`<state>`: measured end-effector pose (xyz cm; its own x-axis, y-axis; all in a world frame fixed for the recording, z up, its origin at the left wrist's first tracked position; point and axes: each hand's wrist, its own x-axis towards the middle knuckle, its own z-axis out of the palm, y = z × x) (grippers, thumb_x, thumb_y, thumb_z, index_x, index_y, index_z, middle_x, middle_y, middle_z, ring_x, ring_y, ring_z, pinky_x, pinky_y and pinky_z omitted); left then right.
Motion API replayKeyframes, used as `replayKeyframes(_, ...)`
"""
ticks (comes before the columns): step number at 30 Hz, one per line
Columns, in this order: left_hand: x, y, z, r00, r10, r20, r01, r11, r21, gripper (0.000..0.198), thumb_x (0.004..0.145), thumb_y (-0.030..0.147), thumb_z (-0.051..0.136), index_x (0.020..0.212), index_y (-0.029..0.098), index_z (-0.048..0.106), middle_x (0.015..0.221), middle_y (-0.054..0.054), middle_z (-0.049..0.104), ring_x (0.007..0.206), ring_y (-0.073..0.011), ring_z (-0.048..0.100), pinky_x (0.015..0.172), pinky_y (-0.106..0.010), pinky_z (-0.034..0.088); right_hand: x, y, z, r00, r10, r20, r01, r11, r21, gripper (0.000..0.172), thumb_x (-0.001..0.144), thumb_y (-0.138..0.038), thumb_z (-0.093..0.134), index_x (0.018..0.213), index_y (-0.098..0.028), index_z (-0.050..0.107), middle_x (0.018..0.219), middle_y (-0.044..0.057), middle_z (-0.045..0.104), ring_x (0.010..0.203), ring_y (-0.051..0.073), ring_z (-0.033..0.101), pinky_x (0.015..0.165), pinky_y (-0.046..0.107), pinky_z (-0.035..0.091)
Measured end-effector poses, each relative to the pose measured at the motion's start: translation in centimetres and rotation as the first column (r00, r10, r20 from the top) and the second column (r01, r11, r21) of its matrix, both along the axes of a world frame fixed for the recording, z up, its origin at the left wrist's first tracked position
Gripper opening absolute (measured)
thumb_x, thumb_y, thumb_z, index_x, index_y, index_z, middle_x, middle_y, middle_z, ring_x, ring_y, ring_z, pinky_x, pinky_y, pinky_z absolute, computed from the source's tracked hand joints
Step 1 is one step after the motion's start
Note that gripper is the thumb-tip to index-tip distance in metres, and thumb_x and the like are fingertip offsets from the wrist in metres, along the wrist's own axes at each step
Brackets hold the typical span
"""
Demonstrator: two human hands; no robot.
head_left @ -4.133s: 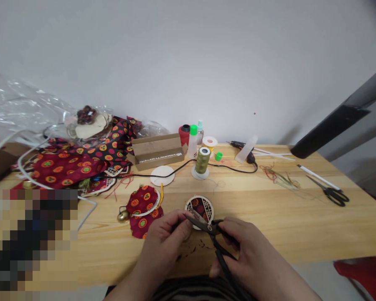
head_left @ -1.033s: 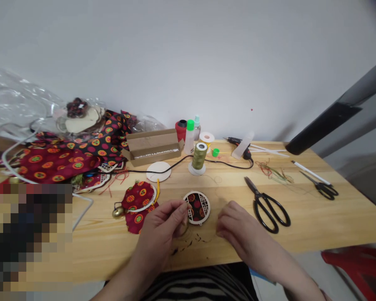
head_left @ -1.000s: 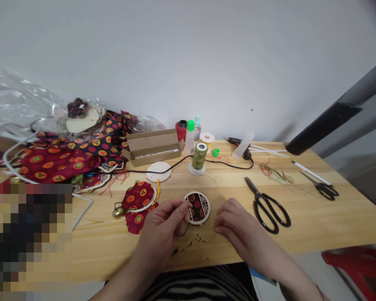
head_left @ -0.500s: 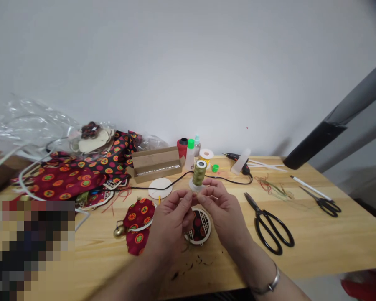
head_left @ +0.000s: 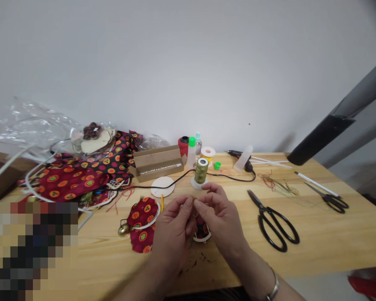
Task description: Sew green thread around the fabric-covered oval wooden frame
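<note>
My left hand [head_left: 172, 232] and my right hand [head_left: 221, 217] meet above the table, fingertips pinched together. Whatever lies between them is too fine to make out. Just behind them stands an olive thread spool [head_left: 201, 171] on a white base. Beneath my hands, partly hidden, lies a round white-framed fabric piece [head_left: 202, 230]. To the left of my left hand lies a red patterned fabric pouch [head_left: 143, 221] with a brass bell [head_left: 123, 229]. Dark thread clippings [head_left: 194, 264] are scattered near my wrists.
Large black scissors [head_left: 274, 223] lie right of my right hand, smaller scissors [head_left: 332, 202] farther right. A white disc [head_left: 162, 186], black cord [head_left: 225, 177], cardboard box [head_left: 156, 164], bottles and a heap of printed fabric [head_left: 72, 182] crowd the back and left of the wooden table [head_left: 316, 251].
The large scissors now lie on the table, out of my hands. My hands have come together above the round piece, covering most of it. The view has shifted slightly.
</note>
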<state>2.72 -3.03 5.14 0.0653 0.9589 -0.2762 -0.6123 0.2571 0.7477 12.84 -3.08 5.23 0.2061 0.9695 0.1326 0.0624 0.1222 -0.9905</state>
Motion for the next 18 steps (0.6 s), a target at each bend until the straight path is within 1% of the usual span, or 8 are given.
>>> replayKeyframes(4, -0.04, -0.21, -0.2, 1.0, 0.019, 0.008, -0.018, 1.0, -0.023, 0.02, 0.065, 0.027, 0.079, 0.074, 0.013, 0.068, 0.047, 0.008, 0.045, 0.038, 0.0004, 0.031, 0.037, -0.009, 0.023, -0.16, -0.18, -0.02, 1.0, -0.007, 0.031, 0.007, 1.0, 0.018, 0.01, 0.072, -0.025, 0.064, 0.064, -0.018, 0.065, 0.108, 0.008, 0.051, 0.106, 0.025, 0.052, 0.094, 0.041, 0.039)
replayKeyframes(9, 0.07, -0.21, 0.2, 1.0, 0.008, -0.011, -0.009, 1.0, -0.024, 0.021, 0.063, 0.028, 0.08, 0.069, 0.013, 0.067, 0.049, 0.005, 0.053, 0.037, 0.0001, 0.034, 0.036, -0.009, 0.024, 0.06, -0.28, -0.08, 1.0, 0.014, 0.02, -0.014, 1.0, -0.014, 0.011, 0.072, -0.025, 0.064, 0.064, -0.018, 0.066, 0.108, 0.009, 0.051, 0.11, 0.026, 0.05, 0.094, 0.041, 0.04)
replayKeyframes(13, 0.13, -0.21, 0.43, 1.0, 0.011, -0.027, -0.012, 0.999, -0.034, 0.022, 0.061, 0.029, 0.081, 0.067, 0.012, 0.067, 0.048, 0.005, 0.054, 0.036, 0.0005, 0.033, 0.035, -0.009, 0.024, 0.23, -0.22, -0.12, 1.0, 0.026, 0.002, -0.026, 0.999, -0.029, 0.011, 0.071, -0.026, 0.064, 0.064, -0.018, 0.066, 0.108, 0.01, 0.052, 0.113, 0.027, 0.048, 0.094, 0.042, 0.041)
replayKeyframes(18, -0.09, -0.37, 0.22, 1.0, -0.003, -0.012, 0.003, 0.999, -0.049, 0.022, 0.062, 0.028, 0.081, 0.064, 0.012, 0.066, 0.047, 0.005, 0.055, 0.035, 0.0011, 0.033, 0.035, -0.009, 0.023, 0.26, -0.19, -0.04, 0.999, 0.035, -0.012, -0.035, 0.999, -0.04, 0.01, 0.071, -0.026, 0.066, 0.063, -0.019, 0.065, 0.097, 0.009, 0.057, 0.114, 0.026, 0.047, 0.09, 0.04, 0.043)
